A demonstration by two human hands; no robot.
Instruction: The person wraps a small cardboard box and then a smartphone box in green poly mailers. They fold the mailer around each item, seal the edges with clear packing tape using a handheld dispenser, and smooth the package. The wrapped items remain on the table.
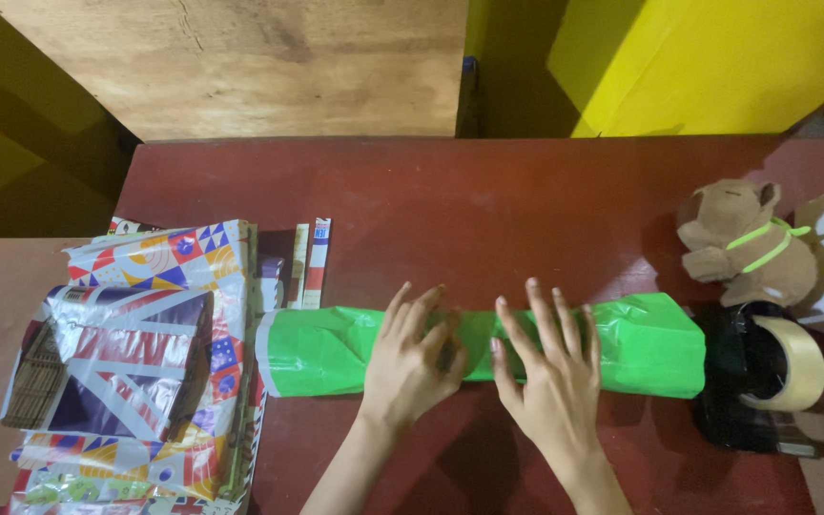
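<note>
left hand (410, 360): flat on green wrapped roll (484, 348), fingers spread and unclenched, pressing its middle, fingertips reaching the far edge
right hand (553, 367): same, palm down just right of the left, fingers splayed across the roll, nothing gripped
roll: lies lengthwise left-to-right on red table (488, 205), under both sets of fingers
left of roll: stack of patterned wrapping paper (140, 367), touching its end
right of roll: tape dispenser (765, 381), brown plush toy (741, 238) behind it
</note>
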